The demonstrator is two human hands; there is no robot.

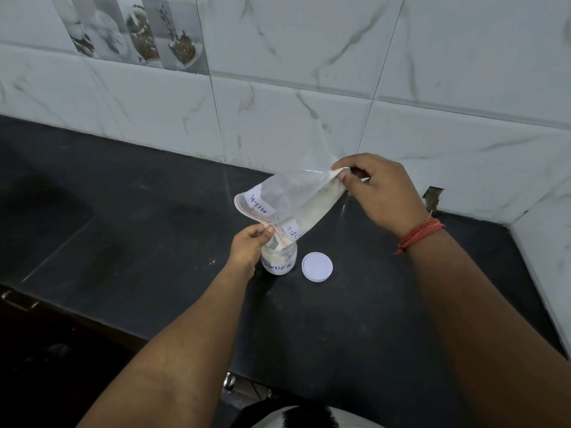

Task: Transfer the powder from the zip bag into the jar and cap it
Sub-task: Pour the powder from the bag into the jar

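Observation:
A clear zip bag (296,199) with a white label and pale powder inside is tilted, its pink-edged mouth down over a small clear jar (279,261) labelled POWDER. White powder lies in the jar's bottom. My left hand (248,250) pinches the bag's mouth right at the jar's opening and hides the jar's left side. My right hand (381,189) pinches the bag's raised bottom corner, higher and to the right. The round white cap (317,267) lies flat on the counter just right of the jar.
The dark stone counter (139,242) runs to a white marble-tiled wall (309,88) behind and at the right. A chipped hole (432,199) shows in the wall near the right corner. The counter's front edge is near my body.

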